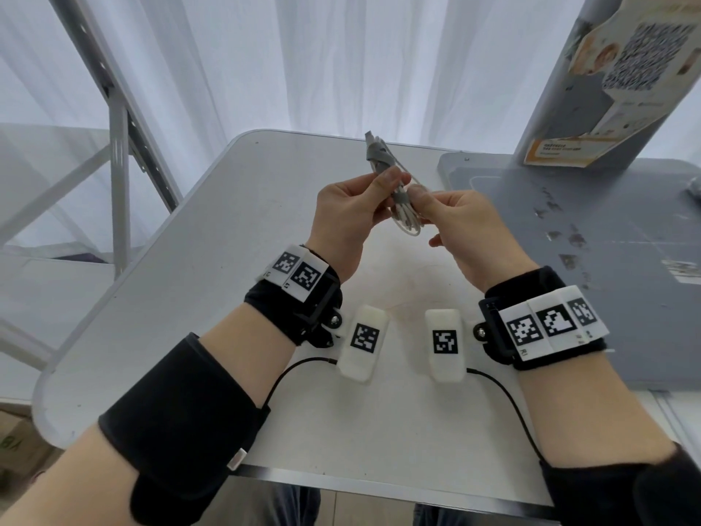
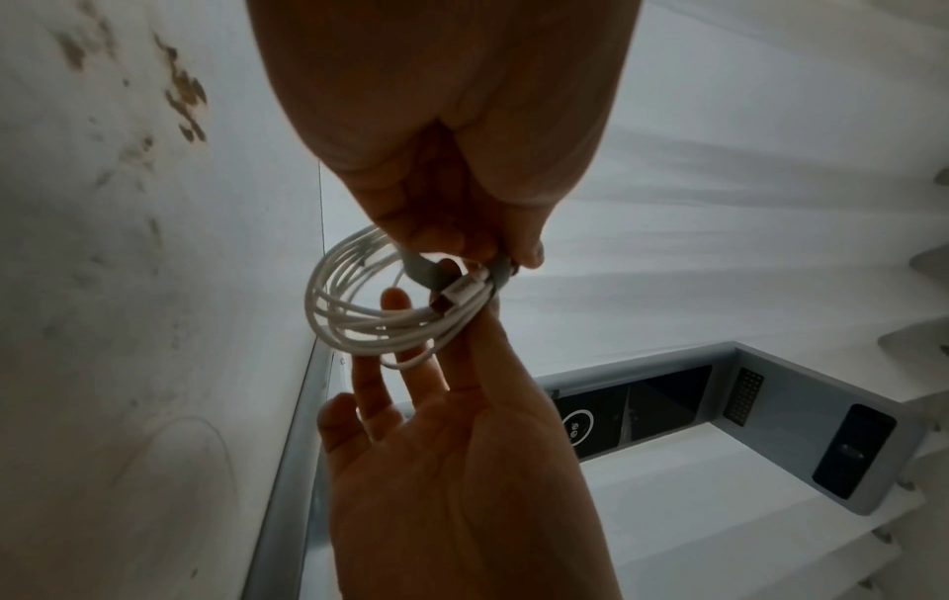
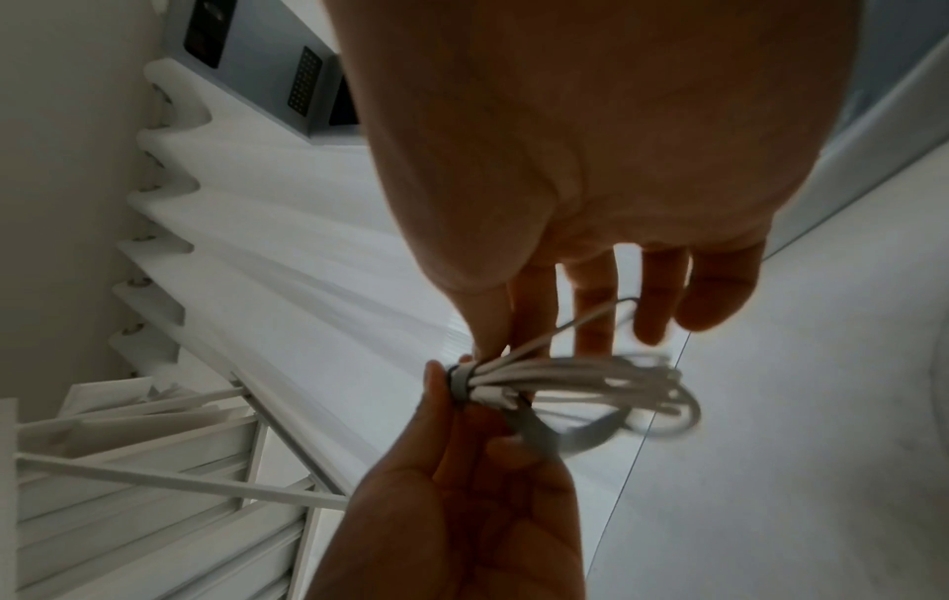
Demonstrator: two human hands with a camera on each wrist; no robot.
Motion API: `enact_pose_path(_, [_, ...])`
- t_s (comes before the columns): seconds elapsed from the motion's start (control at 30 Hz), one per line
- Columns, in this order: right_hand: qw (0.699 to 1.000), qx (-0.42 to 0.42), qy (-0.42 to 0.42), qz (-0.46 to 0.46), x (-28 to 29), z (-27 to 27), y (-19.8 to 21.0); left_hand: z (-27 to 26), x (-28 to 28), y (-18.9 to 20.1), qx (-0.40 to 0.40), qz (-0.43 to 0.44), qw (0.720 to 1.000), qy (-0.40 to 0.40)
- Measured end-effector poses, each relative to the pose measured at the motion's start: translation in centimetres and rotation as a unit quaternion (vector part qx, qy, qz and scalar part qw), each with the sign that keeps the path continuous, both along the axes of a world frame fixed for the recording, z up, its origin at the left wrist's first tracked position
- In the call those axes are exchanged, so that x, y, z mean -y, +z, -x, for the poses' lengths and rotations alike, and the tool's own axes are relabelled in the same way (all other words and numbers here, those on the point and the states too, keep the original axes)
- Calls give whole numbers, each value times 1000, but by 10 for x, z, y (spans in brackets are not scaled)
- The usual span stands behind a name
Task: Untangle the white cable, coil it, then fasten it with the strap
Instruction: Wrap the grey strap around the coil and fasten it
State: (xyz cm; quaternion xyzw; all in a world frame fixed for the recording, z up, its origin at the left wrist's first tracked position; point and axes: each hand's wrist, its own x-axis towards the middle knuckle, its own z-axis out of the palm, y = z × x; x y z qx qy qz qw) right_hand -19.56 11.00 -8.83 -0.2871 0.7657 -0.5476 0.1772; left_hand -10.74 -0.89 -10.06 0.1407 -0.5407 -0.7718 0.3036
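Held up off the desk [image 1: 159, 298], between both hands, so the strap can pass all the way round: white cable [image 2: 359, 320] already coiled into several loops, no tangle visible

Left hand [image 1: 347, 218]: thumb and forefinger pinching the bundle at its upper part, right where the grey strap [image 1: 379, 155] crosses, apparently to keep the loops stacked and stop them springing apart. Free end of the strap sticking up past those fingers, away from the body

Right hand [image 1: 464, 231]: thumb and forefinger pinching the bundle at the grey band from the opposite side, remaining fingers [image 3: 652, 300] spread loosely and clear of the loops, likely to leave room for the wrap

Loose loops hanging below and between the two pinches, one connector [image 2: 454, 290] lying against the strap just beside the left fingertips. Strap seen once round the pinched neck of the coil in the right wrist view; whether it is closed on itself cannot be told

Judged stage: untangling and coiling done, fastening in hand. Likely risk: a loop slipping out if either pinch eases before the strap closes
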Motion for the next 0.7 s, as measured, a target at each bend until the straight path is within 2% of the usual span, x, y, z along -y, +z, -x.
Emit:
enact_pose_path(0.1, [1000,9,17,-19,-1,-1,3,0,1,-1,7,34,999,23])
enact_pose_path(0.3, [993,3,107,-45,-3,1,0,-2,-1,3,24,9,999,26])
enact_pose_path(0.5, [995,-11,94,-22,0,4,-7,-4,-2,5,44,-4,999,5])
enact_pose_path(0.7, [997,-27,64,23,-1,2,-4,-4,3,3,52,-21,998,16])
